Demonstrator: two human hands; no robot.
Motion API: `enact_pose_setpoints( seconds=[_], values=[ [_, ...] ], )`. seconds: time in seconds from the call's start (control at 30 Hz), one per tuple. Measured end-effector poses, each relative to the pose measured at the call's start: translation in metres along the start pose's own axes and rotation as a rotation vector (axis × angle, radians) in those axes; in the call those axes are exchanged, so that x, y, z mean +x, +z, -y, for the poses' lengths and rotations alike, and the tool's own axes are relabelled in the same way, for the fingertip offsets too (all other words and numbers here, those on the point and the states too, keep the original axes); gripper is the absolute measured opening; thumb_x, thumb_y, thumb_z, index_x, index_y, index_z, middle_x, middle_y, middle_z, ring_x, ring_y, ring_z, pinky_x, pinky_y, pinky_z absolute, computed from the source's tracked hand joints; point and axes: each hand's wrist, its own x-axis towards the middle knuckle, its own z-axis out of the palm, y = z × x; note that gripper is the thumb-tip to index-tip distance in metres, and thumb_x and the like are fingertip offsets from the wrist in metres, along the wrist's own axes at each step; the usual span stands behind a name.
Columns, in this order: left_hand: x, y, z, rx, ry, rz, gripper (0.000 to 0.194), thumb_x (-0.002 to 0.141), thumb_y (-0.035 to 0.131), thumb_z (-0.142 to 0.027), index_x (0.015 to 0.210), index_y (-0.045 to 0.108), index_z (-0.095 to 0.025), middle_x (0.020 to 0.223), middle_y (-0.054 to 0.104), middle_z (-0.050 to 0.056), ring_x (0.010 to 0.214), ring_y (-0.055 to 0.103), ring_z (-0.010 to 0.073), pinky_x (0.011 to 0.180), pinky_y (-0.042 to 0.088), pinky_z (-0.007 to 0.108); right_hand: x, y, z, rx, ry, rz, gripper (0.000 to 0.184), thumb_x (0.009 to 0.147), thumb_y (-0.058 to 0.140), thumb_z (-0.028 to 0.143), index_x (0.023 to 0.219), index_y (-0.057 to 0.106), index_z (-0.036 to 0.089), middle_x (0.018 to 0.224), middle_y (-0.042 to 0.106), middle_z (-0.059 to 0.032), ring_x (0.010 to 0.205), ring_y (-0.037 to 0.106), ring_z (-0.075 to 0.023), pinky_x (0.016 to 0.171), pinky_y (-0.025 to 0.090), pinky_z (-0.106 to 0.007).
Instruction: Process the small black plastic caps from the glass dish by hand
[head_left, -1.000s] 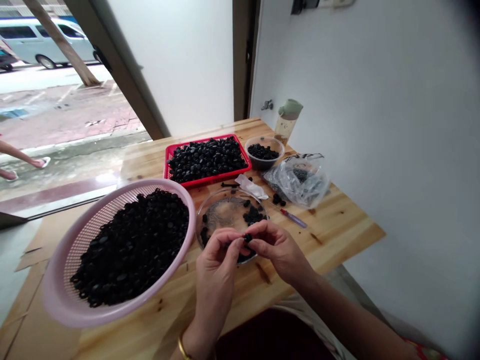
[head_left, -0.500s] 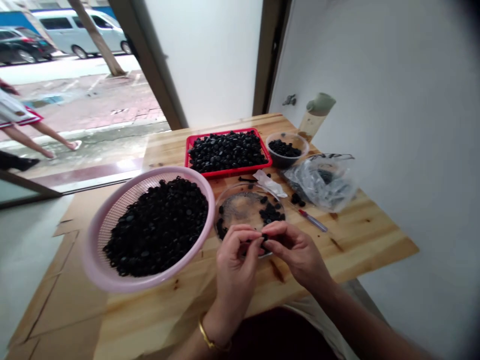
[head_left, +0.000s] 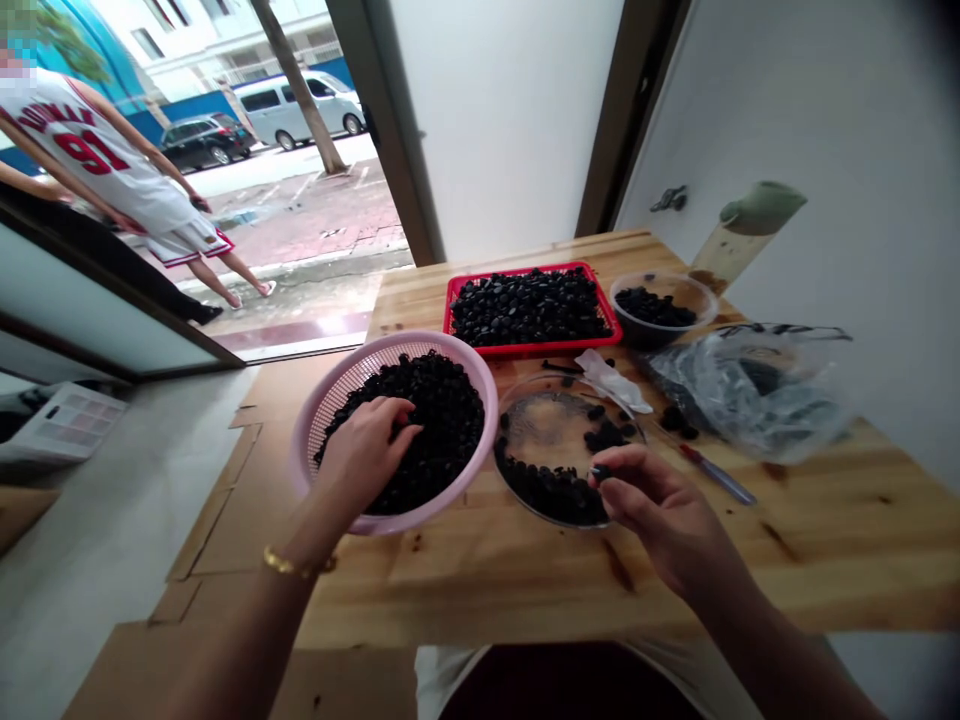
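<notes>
My left hand (head_left: 369,445) is over the pink mesh basket (head_left: 489,410), which is heaped with small black round pieces (head_left: 442,400). Its thumb and forefinger are apart, with nothing visible between them. A small black piece (head_left: 600,472) with a shiny spot is pinched in the fingertips of my right hand (head_left: 660,505). That hand hovers at the right rim of a clear round dish (head_left: 536,405). More black pieces lie inside the dish, along its near edge and at its right side.
Behind stand a red tray (head_left: 555,345) of black pieces, a clear tub (head_left: 701,300) and a green-topped bottle (head_left: 750,235). To the right lie a plastic bag (head_left: 780,390), a red-tipped pen-like tool (head_left: 716,472) and white tissue (head_left: 611,380). Two people are outside the doorway.
My hands have separated. The left went from above the dish to the basket on the left; the right kept a small black piece. The view has swung left, showing more of the doorway.
</notes>
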Motion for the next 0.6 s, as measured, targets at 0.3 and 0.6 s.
enact_pose_setpoints(
  seconds=[0.3,0.6],
  values=[
    [0.032,0.005,0.013,0.01,0.058,0.091,0.003,0.079,0.067,-0.02,0.08,0.07,-0.02,0.085,0.07,0.007,0.08,0.065,0.0254,0.077,0.051,0.035,-0.005,0.0,0.001,-0.107,-0.035,0.146,0.026,0.081,0.086,0.044,0.095,0.078,0.024,0.082,0.071,-0.0036,0.076,0.066,-0.0172,0.067,0.056,-0.025],
    [-0.046,0.018,-0.091,-0.773,0.21,-0.167,0.015,0.091,0.067,-0.018,0.104,0.073,-0.023,0.101,0.069,0.004,0.075,0.066,0.0121,0.069,0.055,0.021,-0.013,0.009,0.015,0.02,-0.202,0.252,0.011,0.09,0.079,0.036,0.098,0.077,0.028,0.095,0.078,-0.0035,0.083,0.067,-0.0158,0.074,0.054,-0.026]
  ],
)
